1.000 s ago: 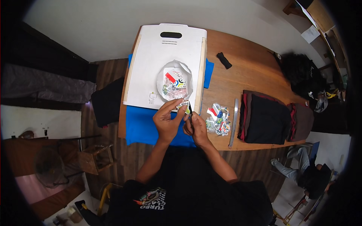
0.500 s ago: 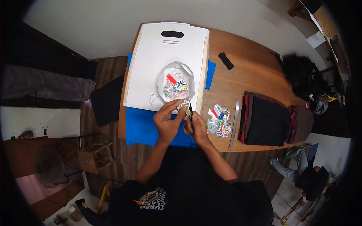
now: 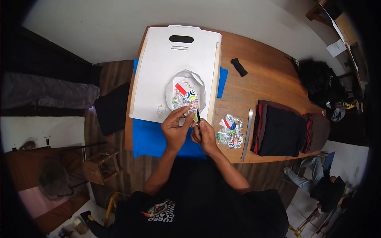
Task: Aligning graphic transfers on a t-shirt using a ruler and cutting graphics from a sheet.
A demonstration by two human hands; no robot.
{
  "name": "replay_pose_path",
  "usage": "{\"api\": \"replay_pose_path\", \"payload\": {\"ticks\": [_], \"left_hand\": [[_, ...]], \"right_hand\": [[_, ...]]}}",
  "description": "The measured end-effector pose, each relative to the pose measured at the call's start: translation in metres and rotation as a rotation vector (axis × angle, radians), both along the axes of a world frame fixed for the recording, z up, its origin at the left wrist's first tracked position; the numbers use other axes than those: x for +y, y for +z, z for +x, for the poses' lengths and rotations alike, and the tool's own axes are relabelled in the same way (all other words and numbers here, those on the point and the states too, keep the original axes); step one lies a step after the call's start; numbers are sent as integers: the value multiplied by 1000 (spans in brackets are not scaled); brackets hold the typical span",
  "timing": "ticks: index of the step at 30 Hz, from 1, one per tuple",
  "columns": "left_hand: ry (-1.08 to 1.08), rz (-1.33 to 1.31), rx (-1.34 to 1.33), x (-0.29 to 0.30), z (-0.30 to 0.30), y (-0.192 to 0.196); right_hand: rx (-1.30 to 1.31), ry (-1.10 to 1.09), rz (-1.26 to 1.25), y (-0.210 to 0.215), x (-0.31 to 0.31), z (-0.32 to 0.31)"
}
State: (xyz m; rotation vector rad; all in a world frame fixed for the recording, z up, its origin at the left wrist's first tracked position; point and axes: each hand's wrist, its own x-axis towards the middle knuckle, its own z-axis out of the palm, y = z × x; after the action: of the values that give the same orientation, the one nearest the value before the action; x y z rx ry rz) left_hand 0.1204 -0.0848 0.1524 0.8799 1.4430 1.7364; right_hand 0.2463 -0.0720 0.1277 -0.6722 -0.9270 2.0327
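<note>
My left hand (image 3: 175, 127) pinches a small sticker piece (image 3: 194, 117) at the near edge of a white paper sheet (image 3: 185, 94) covered with colourful stickers. My right hand (image 3: 203, 135) grips a thin dark tool (image 3: 198, 116), its tip touching that piece. Both hands meet over the near edge of a large white board (image 3: 166, 67), which lies on a blue mat (image 3: 147, 137) on the wooden table (image 3: 262, 79).
A pile of loose colourful stickers (image 3: 230, 131) lies right of my hands, beside a metal ruler (image 3: 247, 134). Folded dark cloth (image 3: 279, 131) sits further right. A small black object (image 3: 239, 67) and a black bag (image 3: 317, 81) lie at the far side.
Hands stay at the same spot on the sheet's near edge; only slight finger movement shows.
</note>
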Motion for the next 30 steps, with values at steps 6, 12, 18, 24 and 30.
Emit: {"api": "replay_pose_path", "payload": {"ticks": [6, 12, 18, 24, 30], "left_hand": [[1, 76, -14, 8, -4, 6], [10, 64, 10, 4, -3, 6], [6, 111, 40, 1, -2, 8], [-8, 127, 51, -1, 0, 12], [19, 109, 31, -4, 1, 13]], "right_hand": [[16, 16, -19, 8, 6, 0], [14, 32, -17, 8, 4, 2], [12, 38, -26, 9, -3, 5], [24, 37, 17, 11, -6, 7], [36, 23, 11, 14, -10, 7]]}}
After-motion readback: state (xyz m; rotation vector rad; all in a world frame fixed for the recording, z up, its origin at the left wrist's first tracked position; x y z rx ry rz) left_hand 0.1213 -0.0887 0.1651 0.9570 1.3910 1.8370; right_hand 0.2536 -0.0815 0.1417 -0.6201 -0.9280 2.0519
